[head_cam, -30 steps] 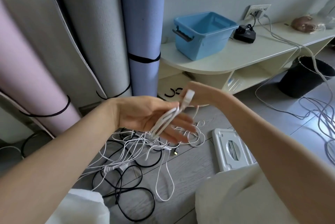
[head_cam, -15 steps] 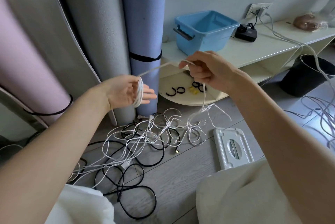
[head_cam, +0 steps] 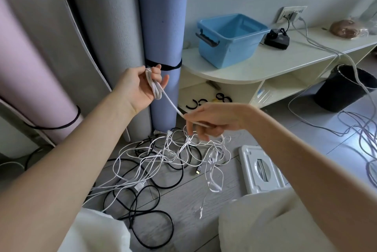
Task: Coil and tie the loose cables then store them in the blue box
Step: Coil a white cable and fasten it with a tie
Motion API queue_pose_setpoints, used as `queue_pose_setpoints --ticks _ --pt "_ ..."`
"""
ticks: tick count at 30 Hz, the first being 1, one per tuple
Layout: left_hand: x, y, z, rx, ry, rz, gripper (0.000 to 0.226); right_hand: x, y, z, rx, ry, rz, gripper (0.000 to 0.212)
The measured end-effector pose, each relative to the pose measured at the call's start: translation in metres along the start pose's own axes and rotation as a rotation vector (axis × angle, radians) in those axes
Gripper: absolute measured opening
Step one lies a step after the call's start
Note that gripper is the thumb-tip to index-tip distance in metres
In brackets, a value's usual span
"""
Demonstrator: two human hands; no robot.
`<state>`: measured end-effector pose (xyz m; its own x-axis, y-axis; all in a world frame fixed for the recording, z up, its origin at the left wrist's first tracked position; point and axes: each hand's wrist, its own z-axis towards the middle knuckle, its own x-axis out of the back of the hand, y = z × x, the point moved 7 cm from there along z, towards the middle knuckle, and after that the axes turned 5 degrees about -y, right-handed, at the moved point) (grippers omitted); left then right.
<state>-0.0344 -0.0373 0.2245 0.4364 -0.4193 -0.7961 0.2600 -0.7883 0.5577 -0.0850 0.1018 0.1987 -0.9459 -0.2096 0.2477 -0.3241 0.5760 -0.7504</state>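
Overhead, flat white cable [head_cam: 171, 102], hand-coiled.

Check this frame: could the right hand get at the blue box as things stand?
Probably not yet: the right hand pinches the white cable coiled round the left hand. The path to the blue box looks clear.

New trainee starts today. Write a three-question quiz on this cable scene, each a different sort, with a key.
1. True or false: the blue box already holds coiled cables.
2. The white cable is wound round which hand? A) left hand B) right hand
3. Fill in: the loose cables lie on the ____.

Key: 1 false, it looks empty; 2 A, the right hand pinches the run leading to it; 3 floor.
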Motion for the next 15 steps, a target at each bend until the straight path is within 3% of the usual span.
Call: queue_pose_setpoints --ticks 4,7,9,11,13,15 --pt "-0.027 -0.009 -0.01 0.139 -0.193 0.044 0.037 -0.021 0.0 0.013 -0.087 -0.032 -0.149 0.063" --pt "-0.048 -0.025 -0.027 0.316 -0.418 0.268 0.034 -0.017 0.006 0.017 -0.174 0.039 -0.352 0.068" --pt "-0.05 -0.043 -0.042 0.513 -0.586 0.434 0.036 -0.001 0.006 0.015 -0.176 0.184 -0.452 0.062" --pt "-0.045 -0.057 -0.06 0.723 -0.741 0.495 0.031 0.019 0.001 0.009 -0.12 0.3 -0.46 0.038" --pt "-0.032 -0.062 -0.068 0.799 -0.764 0.62 0.032 0.039 0.0 -0.004 -0.108 0.401 -0.412 0.031" --pt "-0.018 -0.061 -0.067 0.801 -0.71 0.853 0.039 0.057 0.0 -0.019 -0.046 0.527 -0.268 0.051"
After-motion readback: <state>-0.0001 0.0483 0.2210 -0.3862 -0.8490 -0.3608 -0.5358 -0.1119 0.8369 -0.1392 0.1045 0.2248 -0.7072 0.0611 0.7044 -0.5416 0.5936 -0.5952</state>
